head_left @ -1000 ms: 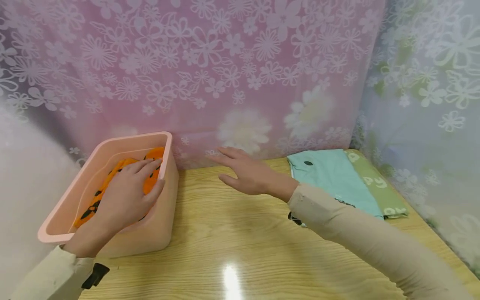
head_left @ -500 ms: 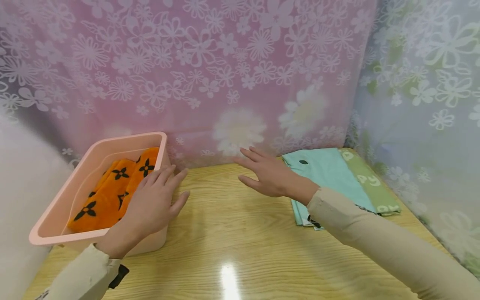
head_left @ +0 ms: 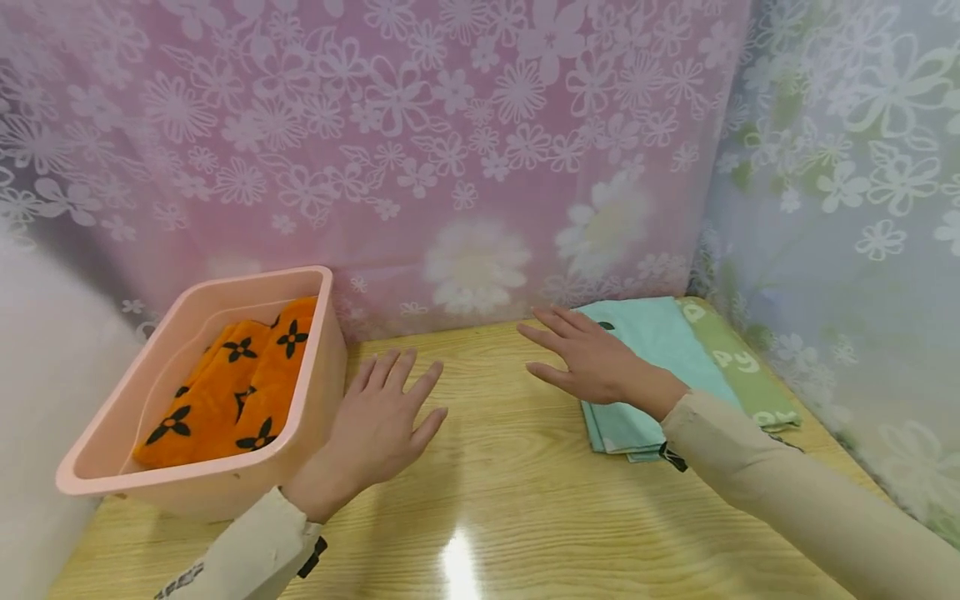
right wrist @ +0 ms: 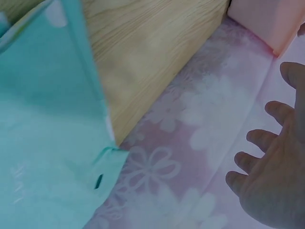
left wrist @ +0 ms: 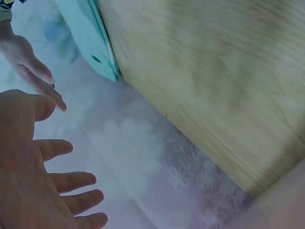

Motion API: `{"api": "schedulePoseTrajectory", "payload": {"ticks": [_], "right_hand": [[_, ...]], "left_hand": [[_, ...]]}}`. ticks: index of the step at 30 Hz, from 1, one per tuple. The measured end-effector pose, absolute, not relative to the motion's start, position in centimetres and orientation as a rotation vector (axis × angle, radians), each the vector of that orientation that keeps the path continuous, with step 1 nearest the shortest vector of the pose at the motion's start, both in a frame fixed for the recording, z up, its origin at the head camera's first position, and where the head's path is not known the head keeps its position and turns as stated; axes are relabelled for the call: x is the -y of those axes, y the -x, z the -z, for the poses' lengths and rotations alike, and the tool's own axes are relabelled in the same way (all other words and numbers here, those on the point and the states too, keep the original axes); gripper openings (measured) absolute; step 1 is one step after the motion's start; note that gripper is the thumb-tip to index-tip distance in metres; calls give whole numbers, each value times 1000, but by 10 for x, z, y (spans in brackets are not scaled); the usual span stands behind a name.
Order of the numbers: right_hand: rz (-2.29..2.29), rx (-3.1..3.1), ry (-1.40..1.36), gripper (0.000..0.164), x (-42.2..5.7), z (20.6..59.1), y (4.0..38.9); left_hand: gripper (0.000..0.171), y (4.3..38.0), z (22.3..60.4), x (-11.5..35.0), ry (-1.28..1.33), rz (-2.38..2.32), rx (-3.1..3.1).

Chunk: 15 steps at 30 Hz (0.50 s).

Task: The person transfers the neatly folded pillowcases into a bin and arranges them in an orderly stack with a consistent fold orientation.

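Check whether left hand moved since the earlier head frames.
Yes: the left hand went rightward, from over the orange cloth to past the right edge of the pink bin.

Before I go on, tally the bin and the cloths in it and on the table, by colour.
Pink bin: 1
Orange cloth: 1
Teal cloth: 1
Green cloth: 1
Total: 4, counting each colour as one piece; I can't tell whether teal and green are joined.
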State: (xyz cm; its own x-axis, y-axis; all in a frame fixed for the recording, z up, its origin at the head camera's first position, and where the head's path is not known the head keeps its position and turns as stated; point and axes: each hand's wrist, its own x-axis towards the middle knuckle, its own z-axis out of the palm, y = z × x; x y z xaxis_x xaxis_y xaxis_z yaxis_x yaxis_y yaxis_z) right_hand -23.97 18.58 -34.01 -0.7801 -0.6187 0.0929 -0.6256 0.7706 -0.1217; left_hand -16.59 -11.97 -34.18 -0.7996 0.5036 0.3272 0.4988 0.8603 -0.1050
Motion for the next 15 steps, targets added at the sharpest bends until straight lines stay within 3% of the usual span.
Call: {"api": "schedulePoseTrajectory", "payload": {"ticks": [15], "right_hand": [[-182, 2988, -853, 64, -267, 361, 240]], "left_hand": [[52, 190, 382, 86, 810, 62, 2827]]}}
